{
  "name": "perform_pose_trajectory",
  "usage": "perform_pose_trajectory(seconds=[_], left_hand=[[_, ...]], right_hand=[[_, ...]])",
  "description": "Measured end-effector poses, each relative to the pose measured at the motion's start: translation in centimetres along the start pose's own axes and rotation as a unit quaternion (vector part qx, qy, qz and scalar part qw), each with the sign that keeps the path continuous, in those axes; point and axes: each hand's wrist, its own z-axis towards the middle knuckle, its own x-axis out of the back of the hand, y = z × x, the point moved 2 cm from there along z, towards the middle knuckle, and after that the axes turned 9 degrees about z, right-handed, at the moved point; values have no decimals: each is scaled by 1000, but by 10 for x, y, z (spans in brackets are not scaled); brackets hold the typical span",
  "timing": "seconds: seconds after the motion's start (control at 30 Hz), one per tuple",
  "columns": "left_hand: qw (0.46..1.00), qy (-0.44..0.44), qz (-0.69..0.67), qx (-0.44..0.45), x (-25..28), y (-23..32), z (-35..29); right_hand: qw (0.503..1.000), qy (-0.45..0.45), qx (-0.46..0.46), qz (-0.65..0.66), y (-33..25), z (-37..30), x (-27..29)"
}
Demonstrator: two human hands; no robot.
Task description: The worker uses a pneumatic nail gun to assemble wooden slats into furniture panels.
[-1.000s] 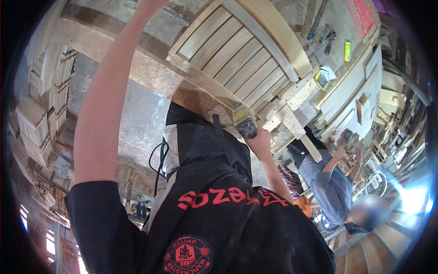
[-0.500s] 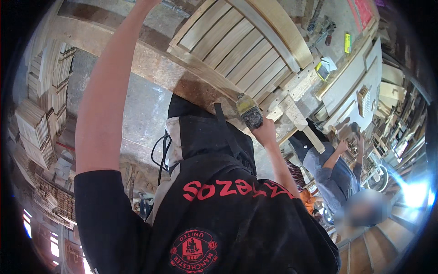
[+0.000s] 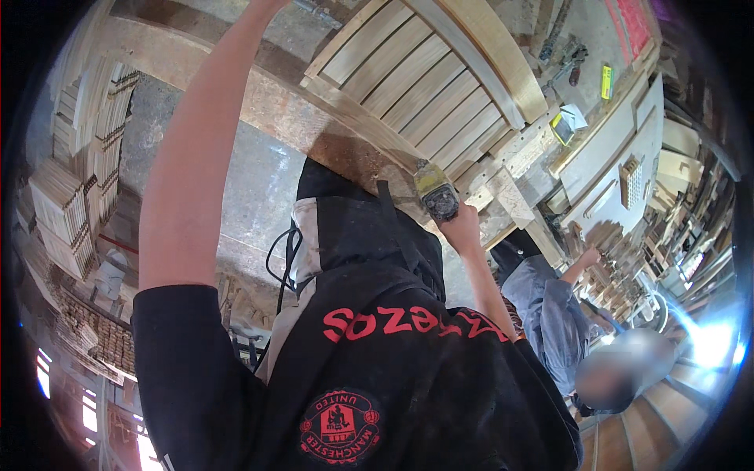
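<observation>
My right hand [image 3: 462, 225] is closed around the black end of a dusty yellow-and-black power tool [image 3: 437, 191]. The tool's yellow end rests at the near edge of a pale slatted wooden panel [image 3: 428, 86], by its right corner; its exact kind is unclear. The panel has a frame around several parallel slats and lies on a long wooden bench beam [image 3: 275, 106]. My left arm reaches far forward over the beam. Only the edge of my left hand [image 3: 271, 3] shows at the top of the picture, its fingers cut off.
A curved board [image 3: 491, 51] lies beyond the panel. A yellow-and-white packet [image 3: 564, 128] and a small yellow box [image 3: 606, 82] sit to the right. At right, a co-worker [image 3: 546, 314] stands by white panels [image 3: 616, 169]. Stacked wooden pieces [image 3: 63, 212] stand at left.
The whole view has shifted slightly, so the panel appears a little further right. My right hand keeps its grip on the tool near the panel's corner. The co-worker's arms and head have moved.
</observation>
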Motion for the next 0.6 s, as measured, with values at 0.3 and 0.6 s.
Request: perform_pose_trajectory(seconds=[0.3, 0.6], left_hand=[[1000, -4, -1, 27, 8, 7, -2], [997, -48, 4, 67, 8, 7, -2]], right_hand=[[1000, -3, -11, -20, 7, 2, -3], [997, 41, 64, 20, 54, -34, 10]])
